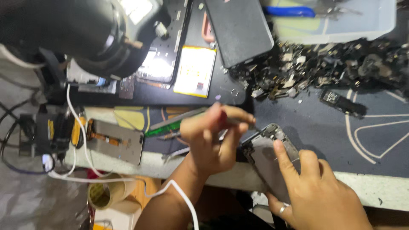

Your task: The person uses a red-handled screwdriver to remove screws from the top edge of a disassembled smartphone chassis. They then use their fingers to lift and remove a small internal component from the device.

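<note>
Your left hand (213, 136) pinches a thin tool (243, 122), fingers closed narrow around it, its tip touching the top edge of an opened phone (266, 151). Your right hand (315, 191) holds that phone tilted at the near edge of the counter (324, 127), forefinger stretched flat across its back, a ring on 1 finger. A white cable (179, 194) runs across your left forearm. To the left lies a grey phone back (117, 142) with an orange strip. Farther back sit a yellow battery (195, 70), a dark phone panel (240, 30) and a heap of small dark scrap parts (332, 64). A clear plastic tub (341, 21) holds blue-handled pliers (289, 11).
</note>
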